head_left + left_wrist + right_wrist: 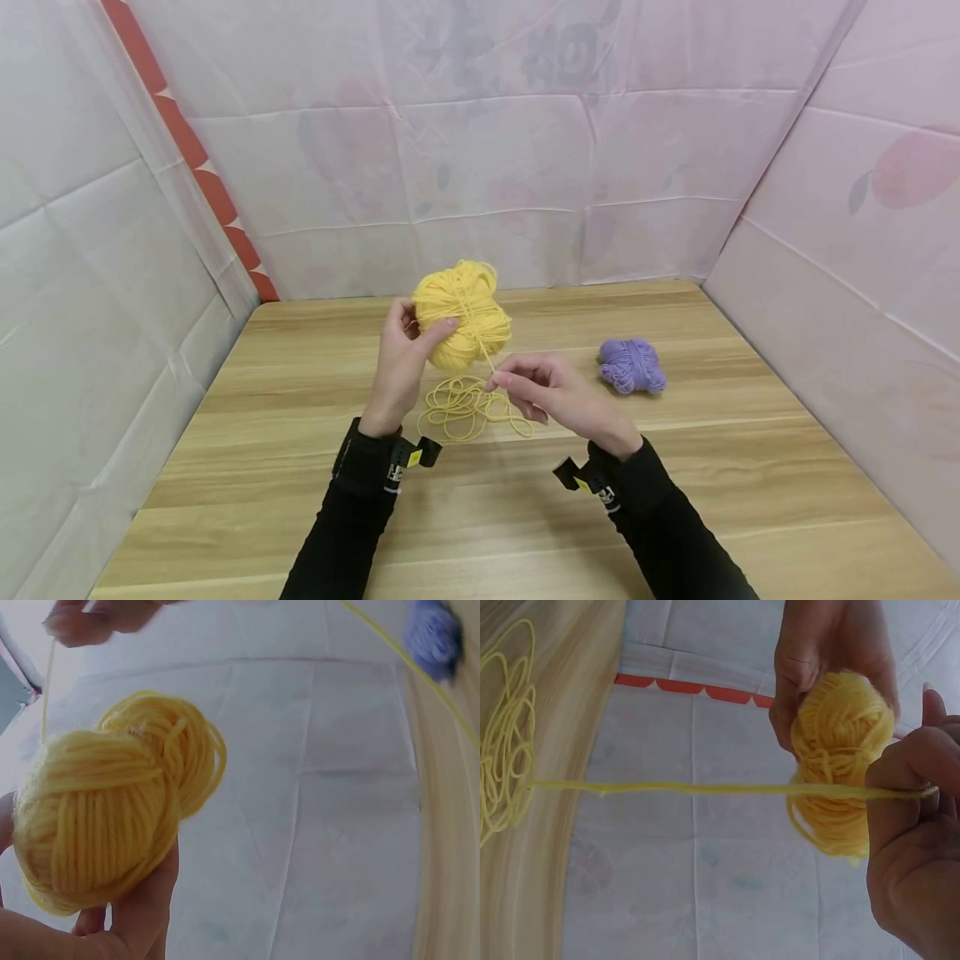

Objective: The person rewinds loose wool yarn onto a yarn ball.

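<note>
A yellow yarn skein (461,312) is held up over the table by my left hand (405,358), thumb across its front and fingers behind it. In the left wrist view the skein (97,817) shows a wound body with a looser bundle of loops at one end. My right hand (558,396) pinches a strand of yellow yarn (487,360) just below and right of the skein. From that hand the yarn (697,788) runs down to a loose heap of loops (465,406) on the table beneath.
A purple yarn skein (632,366) lies on the wooden table (480,517) to the right of my right hand. White patterned sheets (495,158) stand as walls behind and on both sides, with a red edging strip (187,142) at the left corner.
</note>
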`<state>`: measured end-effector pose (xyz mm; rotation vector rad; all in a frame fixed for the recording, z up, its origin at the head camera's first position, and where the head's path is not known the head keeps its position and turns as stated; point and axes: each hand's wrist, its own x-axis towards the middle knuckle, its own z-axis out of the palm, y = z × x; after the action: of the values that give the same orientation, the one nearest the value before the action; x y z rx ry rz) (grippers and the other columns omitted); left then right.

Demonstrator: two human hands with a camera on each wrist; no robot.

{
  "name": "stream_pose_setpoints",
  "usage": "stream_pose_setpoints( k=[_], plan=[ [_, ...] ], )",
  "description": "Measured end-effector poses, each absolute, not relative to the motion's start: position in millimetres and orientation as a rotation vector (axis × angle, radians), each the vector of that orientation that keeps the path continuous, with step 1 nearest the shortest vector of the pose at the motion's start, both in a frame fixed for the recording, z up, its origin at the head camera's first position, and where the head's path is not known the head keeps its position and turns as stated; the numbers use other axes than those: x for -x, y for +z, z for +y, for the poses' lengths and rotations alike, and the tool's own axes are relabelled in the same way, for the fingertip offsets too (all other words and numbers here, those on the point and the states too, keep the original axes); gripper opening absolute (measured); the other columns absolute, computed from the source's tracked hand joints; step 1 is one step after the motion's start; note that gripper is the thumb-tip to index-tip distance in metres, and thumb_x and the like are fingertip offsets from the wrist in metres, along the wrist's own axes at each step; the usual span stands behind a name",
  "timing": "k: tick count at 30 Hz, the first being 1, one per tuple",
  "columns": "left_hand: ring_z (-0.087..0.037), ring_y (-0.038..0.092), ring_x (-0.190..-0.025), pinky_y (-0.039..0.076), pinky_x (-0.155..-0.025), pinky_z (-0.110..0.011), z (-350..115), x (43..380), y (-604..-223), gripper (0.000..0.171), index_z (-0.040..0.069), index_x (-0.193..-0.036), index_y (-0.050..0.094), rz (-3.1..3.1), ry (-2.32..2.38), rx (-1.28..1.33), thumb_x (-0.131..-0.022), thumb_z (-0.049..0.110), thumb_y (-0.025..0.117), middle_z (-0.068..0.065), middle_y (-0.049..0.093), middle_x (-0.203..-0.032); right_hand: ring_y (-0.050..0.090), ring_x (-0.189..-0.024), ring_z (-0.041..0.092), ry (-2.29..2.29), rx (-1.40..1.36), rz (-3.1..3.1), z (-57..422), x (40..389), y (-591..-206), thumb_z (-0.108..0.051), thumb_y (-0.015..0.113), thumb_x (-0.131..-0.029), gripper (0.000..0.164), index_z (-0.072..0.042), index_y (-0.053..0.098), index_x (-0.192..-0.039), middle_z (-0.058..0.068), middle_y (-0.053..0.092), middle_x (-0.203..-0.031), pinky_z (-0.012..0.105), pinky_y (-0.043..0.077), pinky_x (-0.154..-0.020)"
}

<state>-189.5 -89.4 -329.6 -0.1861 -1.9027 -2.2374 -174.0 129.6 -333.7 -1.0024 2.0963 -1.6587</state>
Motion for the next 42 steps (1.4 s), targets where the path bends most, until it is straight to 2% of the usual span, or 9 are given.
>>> stream_pose_setpoints(
  k=[11, 18, 25, 28, 32, 34, 36, 38, 42],
  plan=[
    [-0.016, 0.06, -0.1, 0.056, -0.084, -0.024, -91.6, 186.2, -323.0, 0.034, 0.008, -0.119, 0.042, -1.582, -2.622, 0.304, -0.091, 0.0, 0.06, -0.008, 0.051, -0.119, 0.038, -0.047, 0.006, -1.583, 0.999, 2.117, 117.9, 186.5, -351.1, -0.021, 0.048, -0.102, 0.024, -0.007, 0.068, -0.098, -0.003, 0.041, -0.057, 0.027, 0.033, -0.039],
    [-0.015, 0.06, -0.102, 0.055, -0.086, -0.024, -95.6, 183.3, -320.4, 0.046, 0.008, -0.134, 0.04, -1.636, -2.779, 0.436, -0.091, -0.001, 0.055, -0.007, 0.052, -0.122, 0.029, -0.045, 0.005, -1.661, 0.88, 2.007, 123.7, 195.8, -358.7, -0.014, 0.048, -0.101, 0.025, 0.005, 0.063, -0.102, -0.007, 0.033, -0.053, 0.02, 0.026, -0.042],
    [-0.014, 0.062, -0.1, 0.056, -0.084, -0.025, -99.9, 182.4, -321.7, 0.056, 0.01, -0.139, 0.038, -1.974, -2.757, 0.769, -0.087, -0.003, 0.055, -0.004, 0.058, -0.118, 0.039, -0.056, 0.006, -1.772, 0.721, 1.948, 142.7, 204.0, -358.6, -0.01, 0.047, -0.098, 0.014, -0.012, 0.059, -0.091, -0.008, 0.045, -0.065, 0.02, 0.036, -0.056],
    [-0.016, 0.063, -0.1, 0.057, -0.083, -0.028, -98.9, 182.0, -321.9, 0.056, 0.009, -0.136, 0.041, -2.137, -2.644, 0.905, -0.084, -0.003, 0.06, -0.006, 0.058, -0.117, 0.039, -0.056, 0.007, -1.839, 0.777, 1.889, 149.7, 206.7, -354.0, -0.021, 0.048, -0.101, 0.016, -0.012, 0.058, -0.092, -0.005, 0.045, -0.067, 0.021, 0.036, -0.055],
    [-0.019, 0.06, -0.103, 0.057, -0.084, -0.032, -96.2, 180.9, -323.5, 0.054, 0.011, -0.133, 0.049, -2.456, -2.328, 0.964, -0.083, 0.003, 0.067, -0.008, 0.059, -0.116, 0.05, -0.062, 0.005, -1.93, 0.713, 1.833, 154.3, 207.5, -345.8, -0.029, 0.052, -0.1, 0.023, -0.011, 0.06, -0.088, -0.005, 0.053, -0.076, 0.019, 0.044, -0.057],
    [-0.02, 0.058, -0.104, 0.056, -0.084, -0.032, -93.7, 180.4, -324.8, 0.053, 0.011, -0.131, 0.052, -2.599, -2.149, 0.938, -0.082, 0.008, 0.07, -0.009, 0.06, -0.115, 0.05, -0.062, 0.004, -1.972, 0.648, 1.832, 156.2, 206.5, -342.5, -0.028, 0.054, -0.099, 0.021, -0.011, 0.061, -0.089, -0.006, 0.054, -0.077, 0.018, 0.042, -0.055],
    [-0.02, 0.057, -0.105, 0.055, -0.084, -0.031, -90.7, 180.9, -326.6, 0.054, 0.012, -0.13, 0.053, -2.699, -2.003, 0.879, -0.08, 0.011, 0.073, -0.008, 0.061, -0.115, 0.039, -0.053, 0.004, -2.007, 0.623, 1.832, 158.0, 205.7, -340.8, -0.026, 0.053, -0.1, 0.022, -0.008, 0.059, -0.089, -0.007, 0.044, -0.068, 0.021, 0.028, -0.048],
    [-0.02, 0.056, -0.103, 0.054, -0.082, -0.03, -87.7, 181.4, -328.3, 0.055, 0.012, -0.13, 0.054, -2.738, -1.891, 0.825, -0.078, 0.013, 0.074, -0.008, 0.061, -0.113, 0.029, -0.051, 0.007, -2.027, 0.644, 1.831, 160.3, 204.5, -340.2, -0.025, 0.052, -0.1, 0.021, -0.006, 0.058, -0.093, -0.007, 0.034, -0.062, 0.029, 0.018, -0.05],
    [-0.022, 0.055, -0.102, 0.053, -0.079, -0.03, -84.6, 182.5, -330.2, 0.054, 0.011, -0.126, 0.056, -2.738, -1.795, 0.706, -0.075, 0.012, 0.074, -0.008, 0.06, -0.113, 0.025, -0.05, 0.012, -2.056, 0.704, 1.821, 163.7, 199.7, -338.1, -0.023, 0.05, -0.101, 0.023, -0.002, 0.059, -0.104, -0.004, 0.031, -0.059, 0.033, 0.016, -0.054]
  ],
)
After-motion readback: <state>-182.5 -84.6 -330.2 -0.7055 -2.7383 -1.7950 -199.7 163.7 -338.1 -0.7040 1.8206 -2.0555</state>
